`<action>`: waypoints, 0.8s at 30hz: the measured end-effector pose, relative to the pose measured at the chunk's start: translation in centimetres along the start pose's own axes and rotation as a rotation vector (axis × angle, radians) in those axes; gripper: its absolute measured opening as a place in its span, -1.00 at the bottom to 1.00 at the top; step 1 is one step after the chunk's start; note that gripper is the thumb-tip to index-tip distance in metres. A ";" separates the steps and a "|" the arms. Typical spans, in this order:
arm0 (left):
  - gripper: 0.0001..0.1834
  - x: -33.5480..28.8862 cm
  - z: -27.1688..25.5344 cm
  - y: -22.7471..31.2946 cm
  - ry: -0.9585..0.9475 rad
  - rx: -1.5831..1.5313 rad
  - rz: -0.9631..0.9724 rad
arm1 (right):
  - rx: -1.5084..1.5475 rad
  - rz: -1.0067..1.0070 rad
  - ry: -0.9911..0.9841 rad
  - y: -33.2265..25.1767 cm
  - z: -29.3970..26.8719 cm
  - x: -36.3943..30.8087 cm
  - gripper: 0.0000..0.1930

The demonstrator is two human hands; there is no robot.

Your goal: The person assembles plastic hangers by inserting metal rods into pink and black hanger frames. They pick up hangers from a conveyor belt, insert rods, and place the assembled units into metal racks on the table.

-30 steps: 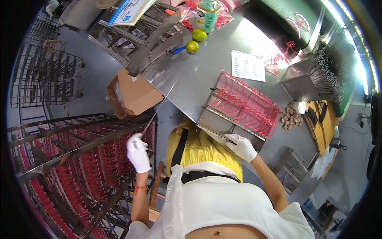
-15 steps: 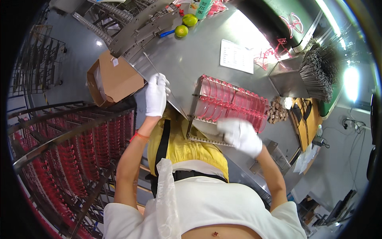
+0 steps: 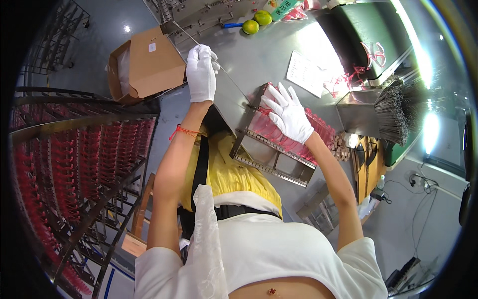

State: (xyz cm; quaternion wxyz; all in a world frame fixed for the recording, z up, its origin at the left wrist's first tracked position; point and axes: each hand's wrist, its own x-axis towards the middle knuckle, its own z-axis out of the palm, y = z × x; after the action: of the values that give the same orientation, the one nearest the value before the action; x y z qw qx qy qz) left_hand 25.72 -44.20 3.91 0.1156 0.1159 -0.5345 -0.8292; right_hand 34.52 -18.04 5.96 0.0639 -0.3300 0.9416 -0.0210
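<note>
My left hand [image 3: 201, 74], in a white glove, is closed around a thin metal rod [image 3: 230, 77]. The rod slants from beyond my fingers down to the near left end of a metal rack [image 3: 271, 172]. Rows of pink translucent curved pieces [image 3: 265, 124] fill the back part of the rack. Over these pieces lies my right hand [image 3: 289, 115], also gloved in white, with its fingers stretched out and apart. It hides part of the row beneath, and whether it presses on the pieces I cannot tell.
An open cardboard box [image 3: 157, 65] stands at the left, above a tall rack [image 3: 89, 164] of pink pieces. Two green fruits [image 3: 250, 27] and a paper sheet [image 3: 303, 74] lie on the metal table. At the right, a metal bin [image 3: 356, 108] holds many thin grey rods [image 3: 393, 114].
My left hand has moved up and away with the rod. My right hand has gone from the rack's near side onto the pink pieces, fingers spreading. The rack appears tilted further round in view.
</note>
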 end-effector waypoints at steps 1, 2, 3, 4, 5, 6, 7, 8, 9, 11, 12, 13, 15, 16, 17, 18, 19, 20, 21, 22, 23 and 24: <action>-0.84 0.0 0.1 0.1 0.013 -0.007 0.002 | -0.007 -0.002 0.003 0.0 -0.1 0.1 -0.48; -0.84 -0.1 0.1 0.1 0.008 -0.004 0.003 | -0.013 -0.004 0.003 -0.1 -0.1 0.1 -0.49; -0.84 -0.2 0.2 0.0 0.001 -0.001 0.002 | -0.019 -0.004 0.004 -0.1 -0.1 0.1 -0.49; -0.84 -0.4 0.3 -0.2 -0.006 0.002 0.002 | -0.024 -0.004 0.005 -0.2 -0.1 0.1 -0.49; -0.85 -0.3 0.0 -1.1 -0.064 -0.042 -0.013 | -0.025 -0.005 0.006 -0.3 -0.1 0.1 -0.49; -0.83 -0.4 0.0 -1.2 -0.046 -0.002 -0.037 | -0.022 -0.004 0.008 -0.3 -0.1 0.1 -0.50; -0.80 -0.6 0.0 -1.3 -0.028 0.039 -0.062 | -0.019 -0.003 0.011 -0.3 -0.1 0.1 -0.50; -0.77 -0.8 0.0 -1.4 -0.010 0.079 -0.086 | -0.023 -0.003 0.012 -0.2 -0.1 0.1 -0.50; -0.79 -0.7 -0.3 -1.6 0.056 0.107 -0.115 | -0.026 -0.002 0.014 -0.2 0.0 0.0 -0.50; -0.83 0.1 -2.4 -3.7 0.150 0.058 -0.232 | -0.028 -0.011 0.020 -0.2 -0.1 0.1 -0.49; -0.83 0.4 -3.4 -4.8 0.195 0.017 -0.301 | -0.028 -0.015 0.024 -0.1 0.0 0.0 -0.49; -0.82 0.7 -4.2 -5.4 0.242 -0.009 -0.358 | -0.025 -0.019 0.029 -0.1 0.0 0.0 -0.49; -0.79 0.5 -5.2 -5.9 0.221 0.055 -0.490 | 0.022 -0.018 0.043 0.0 0.2 -0.1 -0.47; -0.78 0.2 -5.3 -5.9 0.162 0.126 -0.546 | 0.046 -0.015 0.050 0.0 0.3 -0.2 -0.46; -0.80 0.2 -5.0 -5.9 0.119 0.122 -0.552 | 0.052 -0.016 0.057 0.2 0.2 -0.1 -0.46; -0.81 0.1 -5.0 -6.0 0.081 0.118 -0.559 | 0.060 -0.020 0.061 0.2 0.1 0.0 -0.46; -0.82 0.1 -4.9 -6.1 0.043 0.114 -0.567 | 0.068 -0.025 0.066 0.1 0.0 -0.1 -0.45; -0.82 0.4 -5.2 -6.5 0.066 0.122 -0.582 | 0.072 -0.029 0.068 -0.1 0.1 -0.2 -0.45; -0.81 1.2 -5.2 -6.5 0.087 0.126 -0.593 | 0.071 -0.034 0.073 0.0 0.1 -0.1 -0.45; -0.80 1.6 -5.3 -6.5 0.110 0.130 -0.604 | 0.071 -0.040 0.077 0.0 0.1 0.0 -0.45; -0.76 1.3 -5.3 -6.8 0.070 0.172 -0.600 | 0.060 -0.041 0.075 0.0 -0.1 -0.1 -0.46; -0.73 0.7 -4.8 -6.9 0.048 0.209 -0.632 | 0.059 -0.027 0.072 0.0 -0.1 -0.2 -0.46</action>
State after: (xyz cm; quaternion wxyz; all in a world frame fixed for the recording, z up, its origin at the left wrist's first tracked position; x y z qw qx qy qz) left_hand 26.13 -45.76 -4.32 -0.1471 0.3066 -0.5516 -0.7617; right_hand 34.68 -17.88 6.09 0.0397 -0.3398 0.9376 -0.0615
